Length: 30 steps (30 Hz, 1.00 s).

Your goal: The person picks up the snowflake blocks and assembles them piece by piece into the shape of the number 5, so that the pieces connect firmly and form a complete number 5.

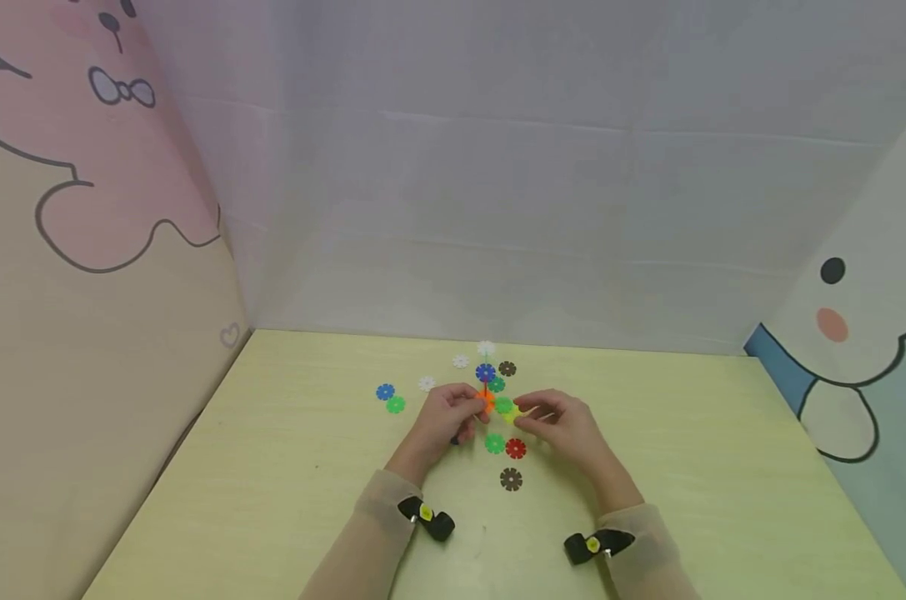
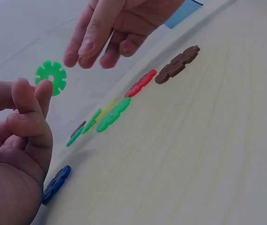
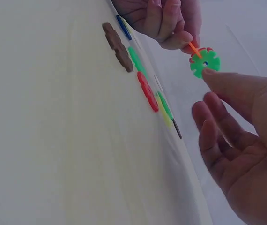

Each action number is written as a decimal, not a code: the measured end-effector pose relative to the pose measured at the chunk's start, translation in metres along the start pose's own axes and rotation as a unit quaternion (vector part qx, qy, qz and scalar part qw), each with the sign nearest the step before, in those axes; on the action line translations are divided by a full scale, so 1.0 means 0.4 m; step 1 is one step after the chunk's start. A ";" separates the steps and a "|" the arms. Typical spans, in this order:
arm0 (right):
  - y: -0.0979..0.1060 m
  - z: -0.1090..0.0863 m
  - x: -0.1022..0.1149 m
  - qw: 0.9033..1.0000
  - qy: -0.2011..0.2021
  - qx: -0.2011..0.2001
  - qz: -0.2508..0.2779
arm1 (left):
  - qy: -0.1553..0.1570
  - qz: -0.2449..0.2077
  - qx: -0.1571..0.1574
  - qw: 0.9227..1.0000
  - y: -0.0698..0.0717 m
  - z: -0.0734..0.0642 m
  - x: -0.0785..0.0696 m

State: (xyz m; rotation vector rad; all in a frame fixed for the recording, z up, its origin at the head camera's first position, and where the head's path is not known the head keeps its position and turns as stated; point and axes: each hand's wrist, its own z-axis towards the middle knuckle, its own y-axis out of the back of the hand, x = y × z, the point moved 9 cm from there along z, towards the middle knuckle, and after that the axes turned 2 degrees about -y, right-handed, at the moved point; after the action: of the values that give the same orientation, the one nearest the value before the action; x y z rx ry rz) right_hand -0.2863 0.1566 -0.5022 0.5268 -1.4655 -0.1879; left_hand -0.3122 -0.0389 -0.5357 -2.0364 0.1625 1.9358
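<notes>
My left hand (image 1: pixel 451 410) pinches an orange notched plastic disc (image 1: pixel 486 402). A green notched disc (image 1: pixel 504 405) is slotted onto its right side. Above the orange disc, a blue disc (image 1: pixel 486 372) and a white disc (image 1: pixel 486 348) line up with it, with thin edge-on pieces between them. My right hand (image 1: pixel 562 423) is just right of the green disc, its fingers loosely bent and spread from the thumb. In the left wrist view a gap shows between the right fingertips (image 2: pixel 87 47) and the green disc; the left fingers hide the orange one.
On the pale yellow table (image 1: pixel 287 492) lie loose discs: a red (image 1: pixel 516 448), a green (image 1: pixel 495 443) and a brown one (image 1: pixel 511 479) nearer me. A blue (image 1: pixel 385 392) and another green disc (image 1: pixel 396 405) lie left, with a yellow one (image 1: pixel 512 414) by the right fingers. A pale curtain (image 1: pixel 453 208) hangs behind.
</notes>
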 end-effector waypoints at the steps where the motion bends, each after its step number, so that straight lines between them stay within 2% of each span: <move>1: 0.001 -0.001 -0.004 1.000 -0.005 0.014 -0.012 | 0.000 -0.002 -0.003 1.000 0.002 0.000 -0.001; 3: -0.002 -0.004 -0.013 0.998 -0.010 0.045 -0.034 | -0.002 -0.004 -0.009 1.000 0.006 0.001 -0.001; 6: -0.010 -0.011 -0.019 0.994 0.004 0.091 -0.056 | -0.006 0.001 -0.014 1.000 0.008 0.002 -0.004; 10: -0.015 -0.021 -0.018 0.991 0.019 0.120 -0.060 | -0.011 0.009 -0.019 1.000 0.009 0.003 -0.008; 24: -0.014 -0.028 -0.020 0.988 0.037 0.119 -0.094 | -0.007 0.006 -0.016 1.000 -0.002 0.009 0.003; 27: -0.013 -0.025 -0.025 0.989 0.020 0.115 -0.096 | -0.006 0.009 -0.013 1.000 -0.002 0.009 0.005; 30: -0.005 -0.020 -0.035 0.993 -0.011 0.091 -0.080 | -0.005 0.009 -0.010 1.000 -0.003 0.008 0.005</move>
State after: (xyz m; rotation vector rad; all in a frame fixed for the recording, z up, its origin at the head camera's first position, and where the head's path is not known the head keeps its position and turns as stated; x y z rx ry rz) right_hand -0.2799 0.1629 -0.5157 0.7939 -1.4694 -0.1874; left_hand -0.3147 -0.0364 -0.5377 -2.0438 0.1616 1.9657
